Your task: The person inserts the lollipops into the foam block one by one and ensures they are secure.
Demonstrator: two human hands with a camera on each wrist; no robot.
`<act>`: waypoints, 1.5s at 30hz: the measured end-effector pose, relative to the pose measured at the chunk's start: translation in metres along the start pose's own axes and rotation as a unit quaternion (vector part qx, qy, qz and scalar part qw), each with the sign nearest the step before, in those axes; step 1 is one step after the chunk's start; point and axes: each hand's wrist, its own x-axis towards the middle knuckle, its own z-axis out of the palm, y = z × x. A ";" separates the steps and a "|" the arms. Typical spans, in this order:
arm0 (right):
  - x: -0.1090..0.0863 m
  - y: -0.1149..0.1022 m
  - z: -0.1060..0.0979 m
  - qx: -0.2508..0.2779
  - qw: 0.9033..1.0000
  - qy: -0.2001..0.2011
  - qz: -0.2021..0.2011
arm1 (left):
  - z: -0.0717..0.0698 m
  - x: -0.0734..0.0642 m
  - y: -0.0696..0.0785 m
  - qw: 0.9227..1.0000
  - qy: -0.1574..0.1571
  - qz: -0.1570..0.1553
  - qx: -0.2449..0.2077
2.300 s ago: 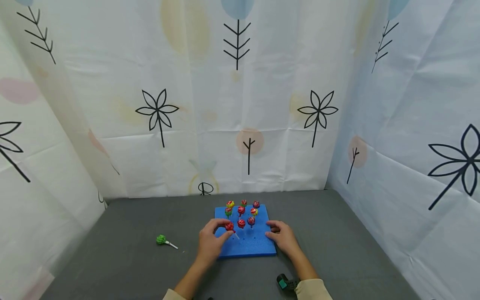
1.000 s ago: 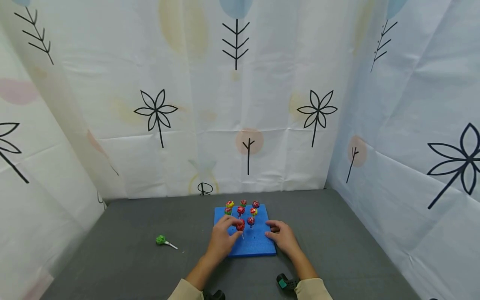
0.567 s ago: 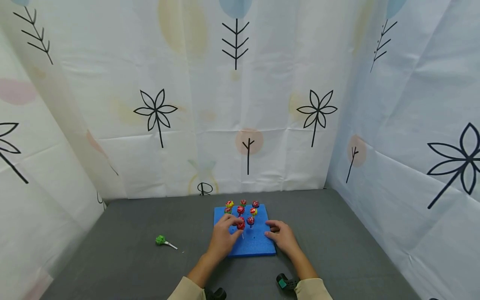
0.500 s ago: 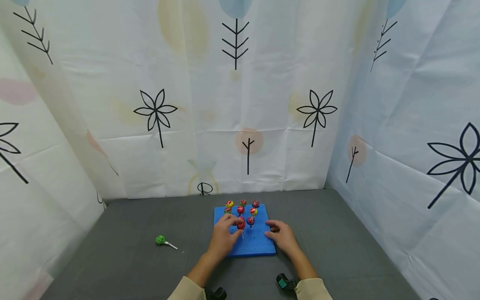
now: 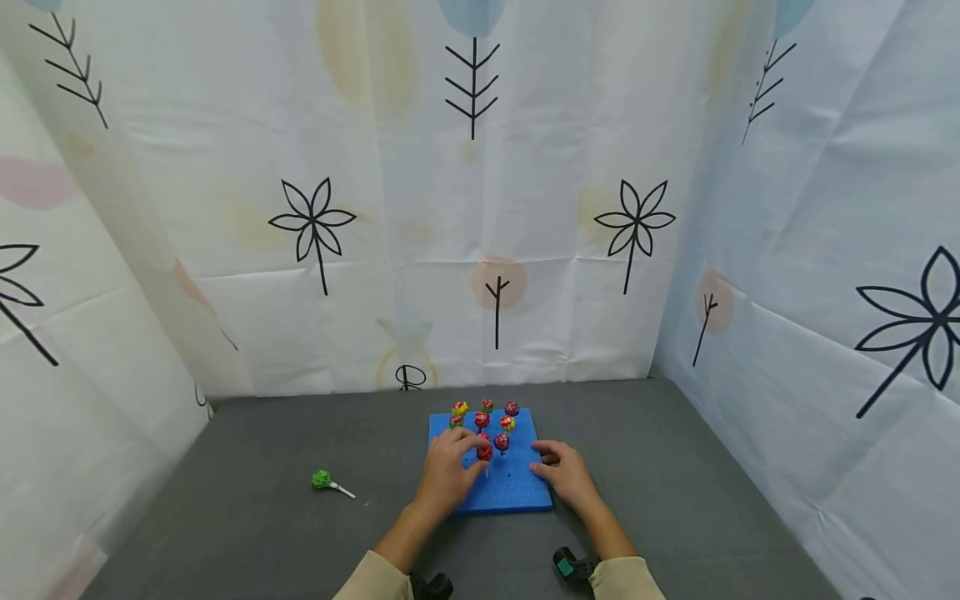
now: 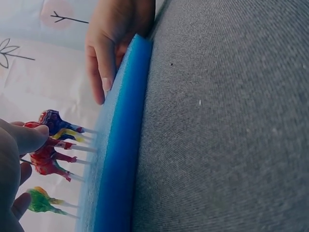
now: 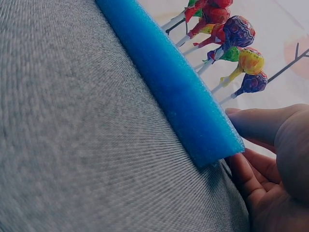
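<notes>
My left hand [image 5: 444, 477] pinches the wrapped head of a red lollipop [image 5: 485, 453] between thumb and fingers. Its white stick points down to a blue foam board [image 5: 517, 497]; whether the tip sits in a hole I cannot tell. More lollipops in red, yellow, green and dark purple wrappers, such as this purple one [image 7: 239, 32], stand upright in the board behind. At the board's right edge, my right hand [image 5: 567, 477] holds on, thumb on the top face and fingers against the side in the right wrist view. The left hand hides part of the board's left side.
A green lollipop [image 5: 321, 479] lies on the grey cloth-covered table [image 5: 262, 533], left of the board. Below the right wrist is a black device with a green patch [image 5: 566, 567]. Patterned white curtains [image 5: 555, 317] enclose the table at the back and sides.
Since the earliest frame, my left hand has moved right with the red lollipop, whose stick went from slanted to nearly upright. Over the last half second it barely shifts. The right hand stays put.
</notes>
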 end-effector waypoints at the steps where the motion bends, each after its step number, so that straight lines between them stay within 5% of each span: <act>1: 0.000 0.000 0.000 0.000 1.000 0.000 0.001 | 0.000 0.000 0.000 1.000 -0.004 0.000 0.005; 18: 0.000 0.001 0.001 -0.005 1.000 0.002 0.008 | -0.002 -0.004 0.002 0.999 -0.020 0.003 0.037; 45: 0.000 0.000 0.000 0.001 1.000 -0.002 -0.002 | -0.016 -0.019 -0.007 0.999 0.008 -0.016 -0.030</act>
